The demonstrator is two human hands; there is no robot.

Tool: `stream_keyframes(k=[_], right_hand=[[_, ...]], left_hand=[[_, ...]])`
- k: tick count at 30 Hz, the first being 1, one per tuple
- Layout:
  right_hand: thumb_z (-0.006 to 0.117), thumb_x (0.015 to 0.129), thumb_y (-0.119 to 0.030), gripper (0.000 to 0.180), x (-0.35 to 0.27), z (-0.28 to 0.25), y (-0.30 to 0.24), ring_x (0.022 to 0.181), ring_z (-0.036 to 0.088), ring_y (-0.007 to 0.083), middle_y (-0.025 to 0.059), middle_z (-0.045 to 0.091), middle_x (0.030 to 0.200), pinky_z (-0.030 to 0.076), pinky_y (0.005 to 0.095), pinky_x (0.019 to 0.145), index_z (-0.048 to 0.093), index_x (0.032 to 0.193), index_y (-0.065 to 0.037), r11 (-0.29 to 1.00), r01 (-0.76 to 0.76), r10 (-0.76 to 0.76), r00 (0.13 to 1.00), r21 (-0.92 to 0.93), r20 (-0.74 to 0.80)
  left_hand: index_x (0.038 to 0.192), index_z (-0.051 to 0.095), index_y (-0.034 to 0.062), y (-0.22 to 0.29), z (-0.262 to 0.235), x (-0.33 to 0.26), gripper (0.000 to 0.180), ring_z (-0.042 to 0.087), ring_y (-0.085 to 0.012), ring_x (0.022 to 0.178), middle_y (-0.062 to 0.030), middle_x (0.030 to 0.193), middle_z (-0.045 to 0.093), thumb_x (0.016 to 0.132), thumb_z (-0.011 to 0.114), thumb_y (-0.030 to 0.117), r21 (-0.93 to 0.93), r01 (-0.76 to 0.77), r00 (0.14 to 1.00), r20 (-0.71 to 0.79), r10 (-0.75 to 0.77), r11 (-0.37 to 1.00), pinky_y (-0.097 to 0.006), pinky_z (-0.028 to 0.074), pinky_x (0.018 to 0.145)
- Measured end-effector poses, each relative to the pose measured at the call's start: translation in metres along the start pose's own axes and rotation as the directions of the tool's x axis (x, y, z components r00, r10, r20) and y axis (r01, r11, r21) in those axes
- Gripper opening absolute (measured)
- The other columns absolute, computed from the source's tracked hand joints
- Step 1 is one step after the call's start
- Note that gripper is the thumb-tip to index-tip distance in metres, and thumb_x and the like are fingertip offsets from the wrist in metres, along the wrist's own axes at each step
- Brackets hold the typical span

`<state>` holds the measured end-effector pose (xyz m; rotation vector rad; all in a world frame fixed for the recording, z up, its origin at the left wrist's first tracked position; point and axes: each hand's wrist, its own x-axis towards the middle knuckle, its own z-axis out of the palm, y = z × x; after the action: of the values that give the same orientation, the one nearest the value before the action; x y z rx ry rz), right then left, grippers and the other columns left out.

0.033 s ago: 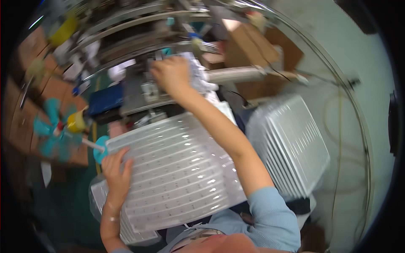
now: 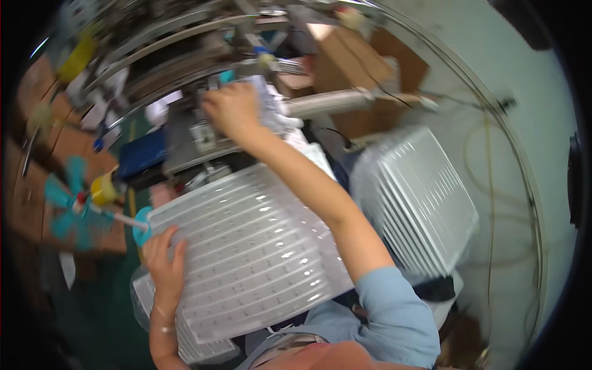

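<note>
A wide translucent plastic tray with raised parallel ribs and small dark marks in rows lies tilted in front of me. At its left edge rests my left hand, fingers stretched out and thumb apart. My right hand reaches across the tray to a metal bench device. Its fingers are bent down and closed; their tips, and anything between them, are hidden. Beside that hand sits a crumpled white-grey plastic bundle.
A stack of ribbed trays in clear plastic stands at the right. A turquoise fan with blurred blades is at the left, near a blue box. Cardboard boxes stand at the back, with a pale pipe before them.
The whole view has shifted slightly, so most things sit a little further left. Both hands keep nearly the same pose and place on the tray and device.
</note>
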<state>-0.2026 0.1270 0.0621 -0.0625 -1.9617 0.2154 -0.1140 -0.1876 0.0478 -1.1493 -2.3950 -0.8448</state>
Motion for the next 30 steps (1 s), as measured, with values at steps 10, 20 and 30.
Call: stream_keyframes(k=[10, 20, 30], right_hand=[[0.065, 0.080, -0.040, 0.045, -0.044, -0.059, 0.023, 0.107, 0.053, 0.0336, 0.0149, 0.057, 0.114, 0.039, 0.0438, 0.093, 0.060, 0.113, -0.011, 0.790, -0.390, 0.390, 0.915, 0.472, 0.103], [0.059, 0.089, -0.015, 0.028, -0.233, -0.413, 0.097, 0.087, 0.059, 0.0133, 0.0049, 0.061, 0.104, 0.048, 0.0280, 0.073, 0.057, 0.116, -0.007, 0.552, -0.834, 0.798, 0.516, 0.031, -0.311], [0.055, 0.084, -0.014, 0.019, -0.538, -0.625, -0.030, 0.091, 0.062, 0.0303, 0.0143, 0.066, 0.097, 0.048, 0.0409, 0.081, 0.064, 0.096, -0.002, -0.312, -0.898, 0.389, 0.178, -0.311, -0.904]], left_hand=[[0.111, 0.059, -0.0013, 0.034, 0.007, -0.013, 0.024, 0.056, -0.0283, 0.104, -0.0143, 0.109, 0.062, 0.089, 0.055, 0.009, -0.210, 0.104, 0.982, 0.175, -0.068, 0.972, -0.038, 0.039, 0.094], [0.113, 0.050, 0.0000, 0.024, -0.023, -0.042, 0.026, 0.057, -0.0208, 0.098, -0.0154, 0.112, 0.059, 0.097, 0.039, 0.018, -0.472, 0.307, 0.950, 0.210, -0.232, 0.827, -0.032, 0.042, 0.088], [0.117, 0.048, 0.0036, 0.031, -0.003, -0.013, 0.028, 0.059, -0.0182, 0.089, -0.0128, 0.102, 0.059, 0.097, 0.044, 0.023, -0.738, 0.675, 0.734, 0.674, -0.079, -0.021, -0.026, 0.049, 0.073]])
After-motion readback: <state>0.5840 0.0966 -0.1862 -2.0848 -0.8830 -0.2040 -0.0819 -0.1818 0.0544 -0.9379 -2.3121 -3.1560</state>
